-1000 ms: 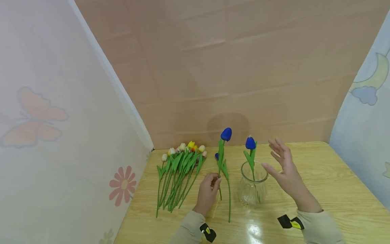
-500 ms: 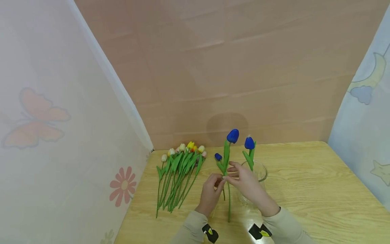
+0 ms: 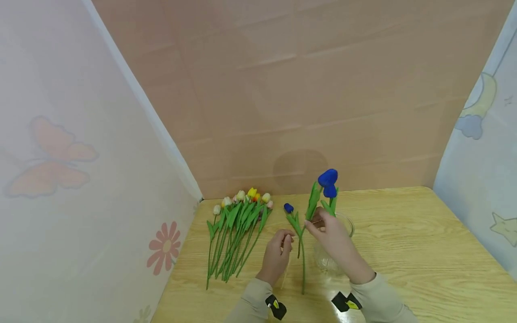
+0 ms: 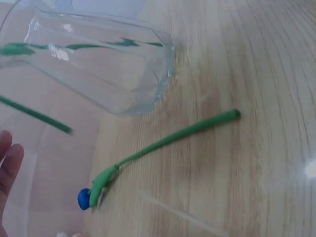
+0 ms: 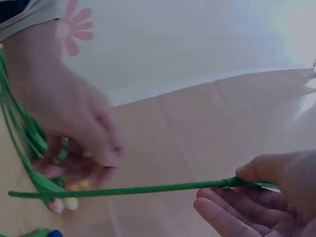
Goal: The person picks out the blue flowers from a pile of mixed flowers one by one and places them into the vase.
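- Head view: at a pale wooden surface (image 3: 404,233) in a corner of peach wall panels, the right hand (image 3: 329,237) pinches the green stem of a blue tulip (image 3: 327,176), held aloft and tilted so its bloom sits just above a glass vase (image 3: 347,226).
- Inside that vase stands a second blue tulip (image 3: 330,192), its bloom partly overlapped by the held one (the two blues nearly merge from this angle).
- A third blue tulip (image 3: 288,207) lies flat on the surface between the two hands, stem running toward the near edge.
- The left hand (image 3: 278,253) hovers beside that lying stem, fingers curled; whether it actually grips anything cannot be told from these pictures.
- A bundle of mixed tulips (image 3: 238,224), cream, yellow and pink heads with green stems, lies on the surface to the left, well apart from the vase.
- Right wrist view: thumb and fingers (image 5: 266,177) clamp the thin green stem (image 5: 148,188), which runs level across the frame toward the blurred left hand (image 5: 74,123).
- Left wrist view: the vase (image 4: 98,64) fills the top, with the lying tulip (image 4: 163,143) on the wood just beside it, its blue head (image 4: 84,198) at the lower left.
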Demonstrator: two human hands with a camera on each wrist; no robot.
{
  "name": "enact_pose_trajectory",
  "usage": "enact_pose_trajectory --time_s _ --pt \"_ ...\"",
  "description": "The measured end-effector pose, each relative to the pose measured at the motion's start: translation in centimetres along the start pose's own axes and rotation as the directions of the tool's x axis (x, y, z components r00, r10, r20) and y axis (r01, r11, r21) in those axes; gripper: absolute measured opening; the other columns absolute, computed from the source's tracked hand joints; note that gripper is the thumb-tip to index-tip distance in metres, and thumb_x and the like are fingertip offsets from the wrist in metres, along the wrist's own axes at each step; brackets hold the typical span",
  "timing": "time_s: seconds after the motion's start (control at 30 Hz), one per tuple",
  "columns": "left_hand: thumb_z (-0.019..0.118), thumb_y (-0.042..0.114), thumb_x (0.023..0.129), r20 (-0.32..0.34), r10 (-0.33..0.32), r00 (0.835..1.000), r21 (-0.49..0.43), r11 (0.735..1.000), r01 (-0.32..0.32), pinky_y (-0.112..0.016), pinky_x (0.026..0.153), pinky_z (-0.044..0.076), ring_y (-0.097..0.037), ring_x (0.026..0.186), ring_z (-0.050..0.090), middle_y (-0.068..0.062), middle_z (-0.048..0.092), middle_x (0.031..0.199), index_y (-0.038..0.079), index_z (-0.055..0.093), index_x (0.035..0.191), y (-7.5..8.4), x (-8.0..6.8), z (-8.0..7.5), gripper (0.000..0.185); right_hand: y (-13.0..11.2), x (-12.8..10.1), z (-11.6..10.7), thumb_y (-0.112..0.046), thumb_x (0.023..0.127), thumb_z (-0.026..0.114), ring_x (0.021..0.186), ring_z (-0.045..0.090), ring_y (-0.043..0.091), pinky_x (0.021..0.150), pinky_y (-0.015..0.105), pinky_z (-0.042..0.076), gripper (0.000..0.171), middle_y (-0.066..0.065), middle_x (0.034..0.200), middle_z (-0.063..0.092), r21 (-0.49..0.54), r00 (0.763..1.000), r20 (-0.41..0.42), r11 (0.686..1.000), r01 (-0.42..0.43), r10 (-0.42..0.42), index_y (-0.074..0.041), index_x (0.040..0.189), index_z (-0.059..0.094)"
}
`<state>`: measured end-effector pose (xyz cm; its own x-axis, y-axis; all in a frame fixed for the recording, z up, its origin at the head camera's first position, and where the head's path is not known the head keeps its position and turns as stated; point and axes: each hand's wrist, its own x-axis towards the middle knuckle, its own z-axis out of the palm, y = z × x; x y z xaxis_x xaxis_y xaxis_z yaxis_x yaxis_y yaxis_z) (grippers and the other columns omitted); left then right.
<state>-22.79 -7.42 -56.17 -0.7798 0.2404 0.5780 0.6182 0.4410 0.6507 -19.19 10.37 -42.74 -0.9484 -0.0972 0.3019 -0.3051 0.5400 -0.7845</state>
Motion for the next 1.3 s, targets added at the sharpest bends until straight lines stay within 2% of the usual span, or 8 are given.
enact_pose_trajectory --time_s 0.13,0.27,0.47,0.63,0.9,1.0,1.17,1.3 --pt "0.038 0.025 0.106 0.031 -0.134 0.99 0.005 0.991 0.134 -0.017 0.057 0.047 0.001 0.069 0.053 -0.002 0.062 0.09 0.018 0.06 0.107 -0.6 -0.2 -0.4 0.024 -0.8 -0.9 -2.7 -0.018 0.094 0.064 0.087 0.069 0.021 0.072 0.031 0.057 0.016 0.006 0.09 0.069 0.045 0.994 -0.09 0.997 0.067 -0.063 -0.006 0.105 0.061" --pt "0.038 0.029 0.106 0.071 -0.222 0.972 0.016 0.975 0.221 -0.018 0.057 0.047 0.001 0.07 0.053 0.002 0.062 0.091 0.019 0.062 0.105 -1.2 -0.6 -0.6 0.025 -1.7 -1.7 -5.6 -0.01 0.094 0.063 0.081 0.068 0.006 0.067 0.018 0.055 0.023 0.0 0.089 0.068 0.075 0.964 -0.219 0.982 0.171 -0.151 -0.004 0.115 0.057" --pt "0.039 0.028 0.106 0.106 -0.259 0.96 0.042 0.966 0.256 -0.018 0.061 0.047 0.001 0.073 0.053 -0.003 0.064 0.093 0.019 0.063 0.103 -1.5 -1.0 -0.5 0.026 -2.7 -2.5 -8.9 0.006 0.09 0.061 0.079 0.065 -0.007 0.067 0.011 0.052 0.033 -0.017 0.093 0.064 0.077 0.887 -0.408 0.96 0.27 -0.217 0.003 0.122 0.05" --pt "0.04 0.027 0.106 0.119 -0.284 0.951 0.054 0.959 0.28 -0.019 0.061 0.047 0.001 0.072 0.051 -0.005 0.064 0.094 0.02 0.064 0.102 -1.6 -1.0 -0.2 0.025 -1.8 -2.5 -9.6 0.006 0.093 0.056 0.08 0.064 -0.009 0.068 0.008 0.05 0.026 -0.018 0.091 0.065 0.038 0.851 -0.458 0.951 0.308 -0.257 0.004 0.119 0.054" --pt "0.043 0.024 0.105 0.129 -0.289 0.949 0.063 0.957 0.283 -0.019 0.061 0.047 0.0 0.07 0.05 -0.002 0.063 0.09 0.02 0.064 0.101 -1.7 -1.2 -0.1 0.021 2.8 -1.3 -7.9 -0.014 0.101 0.051 0.079 0.058 -0.014 0.065 0.007 0.049 0.019 0.008 0.091 0.068 -0.063 0.914 -0.362 0.983 0.172 -0.183 -0.002 0.113 0.059" --pt "0.044 0.024 0.105 0.131 -0.295 0.946 0.073 0.955 0.288 -0.018 0.061 0.047 0.001 0.07 0.05 -0.001 0.063 0.09 0.02 0.064 0.101 -1.8 -1.3 -0.1 0.021 4.3 -0.9 -7.3 -0.019 0.101 0.053 0.084 0.059 -0.004 0.066 0.005 0.046 0.023 0.014 0.096 0.066 -0.11 0.934 -0.326 0.987 0.118 -0.148 0.0 0.11 0.063" --pt "0.044 0.024 0.105 0.133 -0.298 0.945 0.089 0.954 0.288 -0.018 0.06 0.046 0.001 0.067 0.049 0.001 0.061 0.085 0.019 0.064 0.1 -2.0 -1.5 -0.1 0.022 6.4 -0.4 -6.5 -0.023 0.099 0.056 0.092 0.062 0.032 0.073 0.034 0.056 0.027 0.017 0.101 0.062 -0.123 0.958 -0.276 0.991 0.044 -0.077 0.002 0.108 0.063" --pt "0.045 0.022 0.104 0.13 -0.301 0.945 0.097 0.952 0.29 -0.018 0.056 0.043 0.001 0.061 0.045 0.009 0.055 0.077 0.019 0.065 0.1 -2.0 -1.6 -0.1 0.021 8.3 0.0 -5.5 -0.027 0.1 0.055 0.097 0.061 0.04 0.076 0.056 0.051 0.032 0.019 0.102 0.062 -0.12 0.975 -0.221 0.993 -0.001 -0.026 0.001 0.115 0.053"
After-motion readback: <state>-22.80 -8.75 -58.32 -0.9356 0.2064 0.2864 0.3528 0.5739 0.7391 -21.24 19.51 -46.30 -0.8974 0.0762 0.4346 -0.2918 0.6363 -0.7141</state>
